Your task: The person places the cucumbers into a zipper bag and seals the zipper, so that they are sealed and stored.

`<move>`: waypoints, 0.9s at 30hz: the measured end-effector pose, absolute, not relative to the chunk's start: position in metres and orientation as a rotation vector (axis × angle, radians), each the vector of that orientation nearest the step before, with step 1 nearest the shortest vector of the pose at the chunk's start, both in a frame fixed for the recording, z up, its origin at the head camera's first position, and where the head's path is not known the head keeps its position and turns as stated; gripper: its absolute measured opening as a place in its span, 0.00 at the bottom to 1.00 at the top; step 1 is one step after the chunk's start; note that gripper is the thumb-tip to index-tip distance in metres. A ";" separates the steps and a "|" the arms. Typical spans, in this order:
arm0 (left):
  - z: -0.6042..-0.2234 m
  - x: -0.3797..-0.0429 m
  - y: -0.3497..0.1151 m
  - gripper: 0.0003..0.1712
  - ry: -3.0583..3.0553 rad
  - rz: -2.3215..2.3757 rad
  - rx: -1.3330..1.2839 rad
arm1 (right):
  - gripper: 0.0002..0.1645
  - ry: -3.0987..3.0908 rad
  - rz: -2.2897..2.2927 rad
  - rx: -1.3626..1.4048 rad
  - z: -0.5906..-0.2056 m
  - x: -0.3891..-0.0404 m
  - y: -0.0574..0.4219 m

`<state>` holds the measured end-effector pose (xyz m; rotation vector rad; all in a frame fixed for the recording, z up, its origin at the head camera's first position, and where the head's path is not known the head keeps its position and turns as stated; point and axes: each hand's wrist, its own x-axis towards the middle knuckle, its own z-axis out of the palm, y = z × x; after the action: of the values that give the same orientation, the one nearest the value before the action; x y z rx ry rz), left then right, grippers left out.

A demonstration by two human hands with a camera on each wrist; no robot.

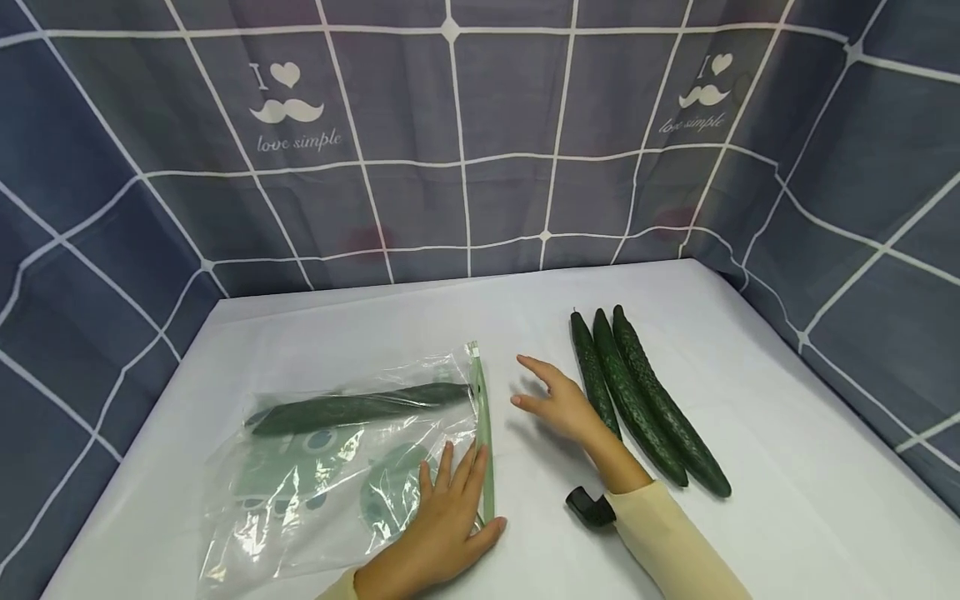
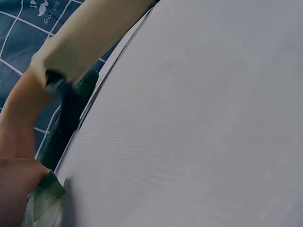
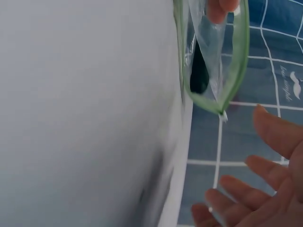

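Note:
A clear zip bag [image 1: 300, 533] with a green print lies on the left half of the table, and one cucumber [image 1: 360, 410] is inside it. My left hand [image 1: 442, 525] rests on the bag by its mouth, fingers straight and spread, thumb out past the green zip strip [image 1: 486, 433]. In the right wrist view that green strip [image 3: 241, 56] gapes apart, with fingertips [image 3: 220, 10] at the top. My right hand [image 1: 558, 404] hovers empty between the bag and three loose cucumbers [image 1: 637, 400], its fingers [image 3: 236, 194] spread.
The cucumbers lie side by side at the right of the white table [image 1: 750, 350]. Blue-grey checked cloth [image 1: 502, 200] rises along the back and both sides. A black camera mount [image 1: 591, 507] sticks out from the right wrist.

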<state>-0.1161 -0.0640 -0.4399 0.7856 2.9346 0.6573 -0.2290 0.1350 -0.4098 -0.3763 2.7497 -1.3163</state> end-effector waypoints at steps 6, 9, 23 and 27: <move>-0.444 -0.113 -0.067 0.46 2.958 0.721 0.783 | 0.44 2.820 -1.145 -0.338 -0.414 -0.187 0.162; -0.446 -0.113 -0.066 0.46 2.970 0.756 0.793 | 0.46 2.857 -1.129 -0.281 -0.414 -0.167 0.173; -0.447 -0.113 -0.061 0.45 2.917 0.847 0.802 | 0.50 2.967 -1.026 -0.053 -0.419 -0.150 0.202; -0.447 -0.112 -0.061 0.45 2.927 0.835 0.788 | 0.52 2.976 -1.015 -0.062 -0.423 -0.152 0.203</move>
<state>-0.1123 -0.0612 -0.4465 0.7880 2.9272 0.8346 -0.1518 0.2030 -0.4234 -0.0617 2.9757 -1.0153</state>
